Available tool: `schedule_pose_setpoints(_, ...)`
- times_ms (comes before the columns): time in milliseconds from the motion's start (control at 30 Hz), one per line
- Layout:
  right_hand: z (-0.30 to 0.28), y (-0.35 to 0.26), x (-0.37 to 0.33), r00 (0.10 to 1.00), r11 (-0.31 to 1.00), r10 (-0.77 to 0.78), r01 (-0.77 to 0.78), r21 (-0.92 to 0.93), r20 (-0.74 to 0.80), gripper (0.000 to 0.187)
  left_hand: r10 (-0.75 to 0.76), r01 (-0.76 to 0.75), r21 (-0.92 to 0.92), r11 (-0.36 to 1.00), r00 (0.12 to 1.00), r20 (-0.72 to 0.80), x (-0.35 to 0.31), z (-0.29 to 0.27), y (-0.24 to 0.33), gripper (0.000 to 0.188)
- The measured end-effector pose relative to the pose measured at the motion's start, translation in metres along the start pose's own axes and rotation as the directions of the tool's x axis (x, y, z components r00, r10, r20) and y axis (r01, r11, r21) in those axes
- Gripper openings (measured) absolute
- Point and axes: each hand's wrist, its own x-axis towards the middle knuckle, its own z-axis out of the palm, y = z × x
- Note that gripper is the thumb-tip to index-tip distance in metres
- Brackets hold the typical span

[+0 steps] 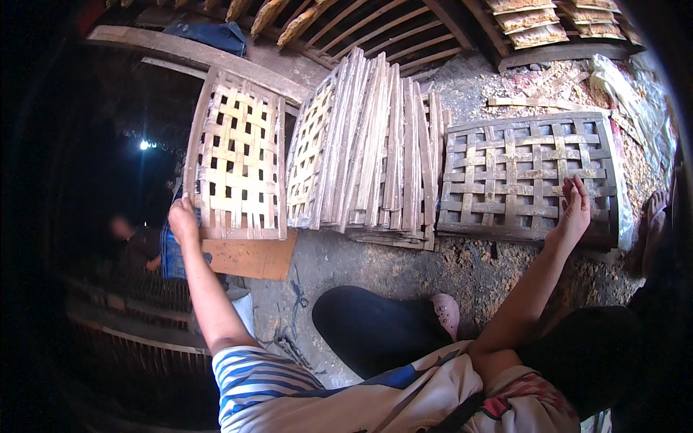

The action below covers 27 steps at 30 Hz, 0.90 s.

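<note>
My left hand (pixel 184 219) is closed on the lower left corner of a pale woven bamboo rack (pixel 242 155), which has a wooden frame and square gaps. Between my hands, a tight row of similar framed racks (pixel 375 144) stands on edge, their wooden rims facing up. A greyer woven rack (pixel 516 173) lies flat on the right. Over its right end is my right hand (pixel 575 208), fingers stretched out and holding nothing. I cannot tell whether that hand touches the weave.
An orange-brown board (pixel 249 256) lies under the left rack. Yellowish crumbs (pixel 476 278) litter the ground, and plastic sheeting (pixel 628 101) lies at far right. Slatted shelving (pixel 390 32) is behind. Another person's foot (pixel 655 206) shows at the right edge; someone sits in the dark at left.
</note>
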Motion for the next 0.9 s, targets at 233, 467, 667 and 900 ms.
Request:
schedule_pose_setpoints(233,0.009,0.000,0.001,0.996,0.998,-0.039,0.036,0.048,0.077,0.029,0.053,-0.055,-0.006,0.998,0.989,-0.137,-0.024,-0.064,-0.078,0.039)
schedule_pose_setpoints(467,0.033,0.010,-0.015,0.972,0.999,0.009,0.002,-0.049,0.236,0.030,-0.102,0.078,-0.119,0.990,0.972,-0.212,-0.070,-0.186,-0.075,0.039)
schedule_pose_setpoints(667,0.052,-0.010,-0.030,0.933,0.996,-0.067,0.085,-0.036,0.353,0.030,0.062,-0.129,-0.240,0.962,0.961,-0.269,-0.047,-0.271,-0.009,0.033)
schedule_pose_setpoints(900,0.065,-0.033,-0.050,0.923,0.999,-0.039,0.039,0.010,0.383,0.034,0.353,-0.388,-0.395,0.832,0.921,-0.162,-0.005,-0.289,0.129,0.033)
